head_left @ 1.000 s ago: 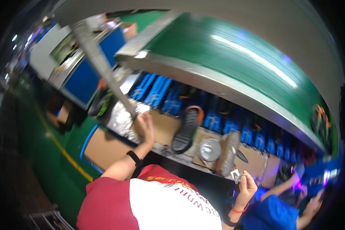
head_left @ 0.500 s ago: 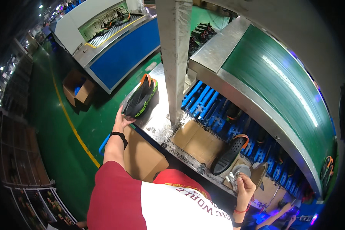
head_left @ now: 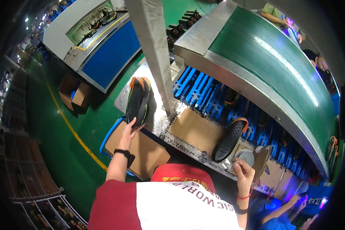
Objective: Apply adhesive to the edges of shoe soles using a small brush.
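My left hand (head_left: 131, 132) grips the near end of black clogs (head_left: 137, 101) with orange straps and green trim, held above the metal tabletop (head_left: 154, 120). They look like two lying side by side. At the right, the fingers of my right hand (head_left: 244, 174) are pinched together; what they hold is too small to make out. Just beyond those fingertips lies a grey round disc (head_left: 246, 156). Another black clog (head_left: 230, 141), with a perforated upper and an orange strap, rests between the disc and a cardboard sheet (head_left: 195, 128).
A metal post (head_left: 153, 50) rises from the tabletop. Beyond it are blue racks (head_left: 197, 90) under a green conveyor belt (head_left: 264, 57). A cardboard box (head_left: 143, 153) in a blue frame stands below my left arm. Other people work at the far and lower right.
My left hand has turned the clogs so their dark sides face up, and drawn them slightly nearer. My right hand stays pinched near the disc, a little higher in view. The view has shifted.
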A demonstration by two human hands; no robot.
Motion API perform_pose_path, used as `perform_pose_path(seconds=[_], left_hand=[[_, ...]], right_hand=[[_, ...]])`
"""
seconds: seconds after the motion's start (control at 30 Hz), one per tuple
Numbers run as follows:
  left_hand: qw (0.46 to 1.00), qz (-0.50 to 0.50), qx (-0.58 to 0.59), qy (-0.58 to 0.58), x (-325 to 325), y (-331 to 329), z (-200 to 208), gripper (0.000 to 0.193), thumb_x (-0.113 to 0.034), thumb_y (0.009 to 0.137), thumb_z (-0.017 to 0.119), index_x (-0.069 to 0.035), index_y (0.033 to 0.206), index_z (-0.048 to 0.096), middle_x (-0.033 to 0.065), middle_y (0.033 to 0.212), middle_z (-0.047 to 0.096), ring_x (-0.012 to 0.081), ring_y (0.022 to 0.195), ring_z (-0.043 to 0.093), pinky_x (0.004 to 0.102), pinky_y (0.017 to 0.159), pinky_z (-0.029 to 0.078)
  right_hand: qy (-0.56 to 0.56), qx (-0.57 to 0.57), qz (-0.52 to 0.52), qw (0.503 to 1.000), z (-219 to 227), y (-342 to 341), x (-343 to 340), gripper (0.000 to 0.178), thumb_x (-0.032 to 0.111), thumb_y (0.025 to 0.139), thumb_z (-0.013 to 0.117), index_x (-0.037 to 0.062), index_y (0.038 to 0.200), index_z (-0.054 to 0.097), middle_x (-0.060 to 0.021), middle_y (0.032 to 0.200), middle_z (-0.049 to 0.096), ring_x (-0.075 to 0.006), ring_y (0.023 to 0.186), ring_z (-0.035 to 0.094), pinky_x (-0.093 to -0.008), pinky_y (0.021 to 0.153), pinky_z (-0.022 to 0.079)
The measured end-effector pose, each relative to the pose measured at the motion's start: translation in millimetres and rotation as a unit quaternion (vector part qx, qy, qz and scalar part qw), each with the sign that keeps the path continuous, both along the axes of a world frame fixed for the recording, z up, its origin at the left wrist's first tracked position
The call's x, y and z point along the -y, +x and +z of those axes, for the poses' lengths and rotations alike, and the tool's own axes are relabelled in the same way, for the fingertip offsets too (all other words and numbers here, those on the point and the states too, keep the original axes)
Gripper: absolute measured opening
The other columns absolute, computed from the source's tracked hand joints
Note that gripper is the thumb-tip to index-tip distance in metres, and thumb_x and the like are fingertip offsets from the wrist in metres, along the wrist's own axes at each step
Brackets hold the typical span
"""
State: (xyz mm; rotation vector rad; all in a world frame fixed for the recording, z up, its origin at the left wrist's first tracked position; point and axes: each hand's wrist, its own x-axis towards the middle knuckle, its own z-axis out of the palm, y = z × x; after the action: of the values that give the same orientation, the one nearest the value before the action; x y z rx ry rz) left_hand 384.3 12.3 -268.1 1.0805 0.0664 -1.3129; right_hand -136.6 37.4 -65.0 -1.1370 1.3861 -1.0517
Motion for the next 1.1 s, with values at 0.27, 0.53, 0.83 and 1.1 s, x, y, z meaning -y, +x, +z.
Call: perform_pose_path(seconds=[0.27, 0.53, 0.83, 1.1], left_hand=[[0.995, -0.095, -0.015, 0.016, -157, -105, 29, 0.053, -0.011, 0.091, 0.063, -0.002, 0.137, 0.039, 0.0175, 0.134, 0.049, 0.0343, 0.123, 0.049, 0.0603, 0.101, 0.043], [0.983, -0.167, -0.062, -0.045, -46, -181, 10, 0.049, -0.007, 0.093, 0.059, -0.003, 0.138, 0.038, 0.0177, 0.135, 0.046, 0.0364, 0.123, 0.048, 0.0555, 0.098, 0.046], [0.939, -0.119, 0.272, 0.172, 5, -205, 16, 0.059, -0.028, 0.077, 0.081, -0.005, 0.119, 0.045, 0.0165, 0.125, 0.044, 0.0350, 0.113, 0.047, 0.0516, 0.092, 0.043], [0.574, -0.226, 0.785, 0.064, 30, -144, -14, 0.025, -0.020, 0.085, 0.068, -0.004, 0.095, 0.051, 0.0219, 0.104, 0.046, 0.0402, 0.101, 0.042, 0.0480, 0.090, 0.035]], right_hand=[[0.075, 0.010, -0.052, 0.996, -26, -39, -35, 0.015, 0.002, 0.086, 0.067, -0.0074, 0.098, 0.067, -0.0097, 0.102, 0.067, -0.0105, 0.084, 0.060, -0.0221, 0.075, 0.048], [0.001, -0.075, -0.091, 0.993, -62, -51, -51, 0.015, 0.004, 0.086, 0.067, -0.0055, 0.098, 0.067, -0.0052, 0.094, 0.068, -0.0059, 0.071, 0.055, -0.0200, 0.063, 0.044], [-0.091, -0.202, -0.151, 0.963, -79, -47, -43, 0.008, 0.004, 0.089, 0.063, -0.0020, 0.093, 0.062, -0.0087, 0.092, 0.065, -0.0127, 0.073, 0.059, -0.0243, 0.063, 0.046], [-0.117, -0.387, -0.123, 0.906, -90, -57, -29, 0.010, 0.006, 0.089, 0.061, 0.0009, 0.098, 0.059, -0.0176, 0.102, 0.061, -0.0381, 0.092, 0.059, -0.0382, 0.079, 0.048]])
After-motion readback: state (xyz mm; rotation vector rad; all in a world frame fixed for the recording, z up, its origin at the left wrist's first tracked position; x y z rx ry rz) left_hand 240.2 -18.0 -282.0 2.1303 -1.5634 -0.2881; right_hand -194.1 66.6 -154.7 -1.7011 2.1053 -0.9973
